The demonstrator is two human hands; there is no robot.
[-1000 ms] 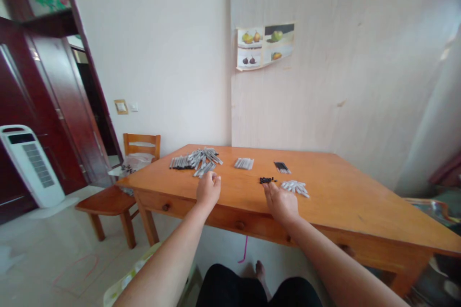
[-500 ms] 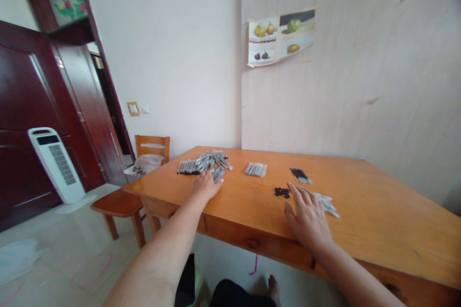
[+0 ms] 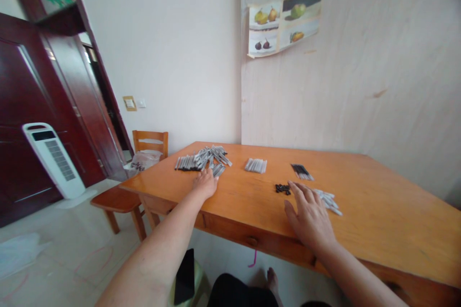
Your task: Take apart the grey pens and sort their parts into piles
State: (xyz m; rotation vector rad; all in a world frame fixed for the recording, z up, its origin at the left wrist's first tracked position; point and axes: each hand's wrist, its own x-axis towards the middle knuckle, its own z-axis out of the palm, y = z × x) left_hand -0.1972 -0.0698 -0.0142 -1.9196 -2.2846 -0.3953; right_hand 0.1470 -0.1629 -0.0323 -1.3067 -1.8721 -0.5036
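My left hand (image 3: pixel 205 184) is at the near edge of a heap of grey pens with dark ends (image 3: pixel 212 155). Its fingers are bent down and drawn together, and whatever is under them is hidden. Just past its fingertips lies a small group of grey pens (image 3: pixel 218 170). My right hand (image 3: pixel 310 212) is open above the table's front part, palm down, fingers stretched out. Small black pen caps (image 3: pixel 283 189) lie by its index fingertip. White pen barrels (image 3: pixel 330 202) lie to its right, partly behind the fingers.
On the wooden table (image 3: pixel 389 220) are a row of clear, whitish tubes (image 3: pixel 256 165) and a row of thin dark-and-clear sticks (image 3: pixel 301 171). A wooden chair (image 3: pixel 117 199) with a plastic bag (image 3: pixel 145 159) stands left. The table's front edge has drawers (image 3: pixel 248 241).
My left hand has drawn back slightly to the left, baring more of the grey pens ahead of it. The right hand stays nearly in place. The whole view has shifted a little.
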